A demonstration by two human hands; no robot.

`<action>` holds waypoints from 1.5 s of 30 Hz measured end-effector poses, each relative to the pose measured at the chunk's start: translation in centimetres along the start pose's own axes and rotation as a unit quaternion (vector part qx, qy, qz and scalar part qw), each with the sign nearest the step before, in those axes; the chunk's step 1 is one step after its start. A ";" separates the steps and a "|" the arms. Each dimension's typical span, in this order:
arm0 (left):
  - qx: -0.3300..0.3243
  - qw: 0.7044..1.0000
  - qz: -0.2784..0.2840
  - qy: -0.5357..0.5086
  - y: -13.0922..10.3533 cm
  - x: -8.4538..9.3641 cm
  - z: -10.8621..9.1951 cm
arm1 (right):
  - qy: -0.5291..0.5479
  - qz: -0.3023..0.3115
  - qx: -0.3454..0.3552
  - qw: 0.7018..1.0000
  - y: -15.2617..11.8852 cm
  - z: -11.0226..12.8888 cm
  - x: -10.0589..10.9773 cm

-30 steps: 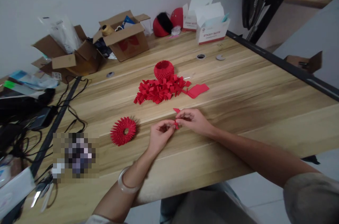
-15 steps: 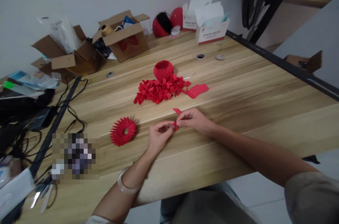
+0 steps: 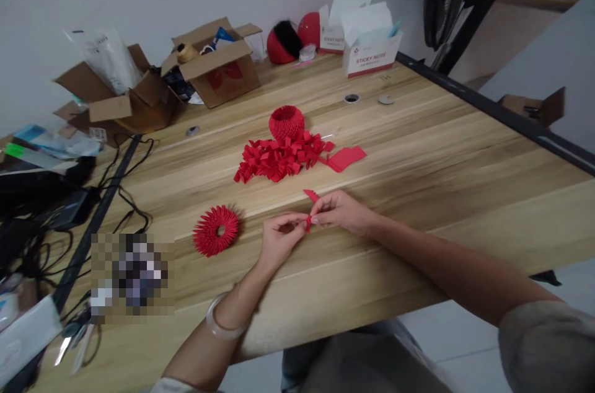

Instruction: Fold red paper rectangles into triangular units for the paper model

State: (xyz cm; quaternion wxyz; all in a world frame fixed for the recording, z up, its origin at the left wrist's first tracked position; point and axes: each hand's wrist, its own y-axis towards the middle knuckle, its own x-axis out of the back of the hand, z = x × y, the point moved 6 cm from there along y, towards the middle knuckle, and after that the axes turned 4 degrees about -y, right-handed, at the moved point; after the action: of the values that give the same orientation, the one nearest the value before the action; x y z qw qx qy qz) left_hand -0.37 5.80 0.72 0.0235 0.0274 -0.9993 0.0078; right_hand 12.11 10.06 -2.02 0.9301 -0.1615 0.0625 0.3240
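Note:
Between the fingertips of my left hand (image 3: pixel 281 237) and my right hand (image 3: pixel 341 212) is a small red folded paper piece (image 3: pixel 308 223), pinched from both sides just over the table. The fingers hide much of it. Another red paper strip (image 3: pixel 310 194) lies just beyond my right fingers. To the left rests a spiky red paper ring (image 3: pixel 216 230) with a hole in its middle. Farther back, a heap of red folded paper pieces (image 3: pixel 274 160) spreads in front of a round red paper bowl (image 3: pixel 286 122). Flat red paper sheets (image 3: pixel 346 158) lie right of the heap.
Cardboard boxes (image 3: pixel 223 70) and sticky note boxes (image 3: pixel 372 55) line the back of the wooden table (image 3: pixel 441 194). Black cables (image 3: pixel 125 194) run along the left side, near scissors (image 3: pixel 69 340) and a blurred-out patch (image 3: pixel 139 272).
Both hands stay nearly in place, still pinching the small red paper piece. The fingertips have shifted only slightly around it.

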 end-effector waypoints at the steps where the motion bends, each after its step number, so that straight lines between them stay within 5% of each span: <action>1: -0.001 1.000 0.001 0.001 0.0 0.0 0.0 | -0.002 0.000 0.000 1.000 0.0 0.0 0.0; 13: -0.058 0.998 -0.003 0.025 0.1 -0.1 -0.5 | -0.036 0.005 0.012 0.999 0.0 0.2 0.0; 30: 0.103 0.988 0.025 -0.112 0.4 0.0 2.4 | -0.037 0.032 -0.008 0.999 -0.1 0.0 -0.1; 39: 0.015 0.999 0.038 -0.023 0.1 -0.3 0.1 | -0.022 0.024 0.007 0.999 0.0 0.3 -0.1; 45: -0.016 1.000 0.018 -0.013 0.2 0.1 0.3 | -0.023 0.012 0.019 0.999 0.0 0.2 0.1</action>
State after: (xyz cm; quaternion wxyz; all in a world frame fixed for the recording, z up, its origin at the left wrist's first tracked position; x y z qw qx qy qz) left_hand -0.49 5.99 0.40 0.0103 0.0092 -0.9999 -0.0079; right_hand 12.16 10.20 -1.84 0.9303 -0.1359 0.0489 0.3372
